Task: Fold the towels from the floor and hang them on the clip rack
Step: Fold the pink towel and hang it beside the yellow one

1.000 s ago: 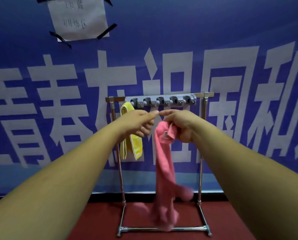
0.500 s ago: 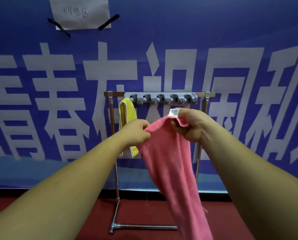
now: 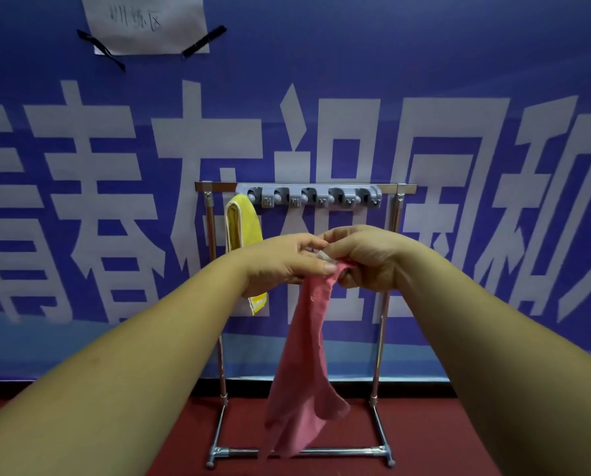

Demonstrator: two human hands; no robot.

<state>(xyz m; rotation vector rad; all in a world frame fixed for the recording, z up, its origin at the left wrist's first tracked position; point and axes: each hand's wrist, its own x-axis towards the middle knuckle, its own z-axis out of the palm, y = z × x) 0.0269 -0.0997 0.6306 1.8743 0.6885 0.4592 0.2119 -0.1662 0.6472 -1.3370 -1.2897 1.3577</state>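
A pink towel [image 3: 304,365] hangs in a narrow bunch from both my hands, its lower end near the rack's base bar. My left hand [image 3: 283,259] and my right hand [image 3: 362,255] meet at its top edge and pinch it together, a small white label showing between the fingers. Behind them stands the chrome clip rack [image 3: 387,304] with a grey strip of several clips [image 3: 308,196] on its top bar. A folded yellow towel [image 3: 241,221] hangs from the leftmost clip, partly hidden by my left hand.
A blue banner with large white characters [image 3: 441,149] covers the wall right behind the rack. A taped paper sheet [image 3: 146,22] is high on it. The floor [image 3: 441,434] is dark red carpet, and the rack's base bar [image 3: 338,451] lies across it.
The pink towel was spread wide between my hands half a second ago. My hands have come together, so it now hangs as a narrow bunch.
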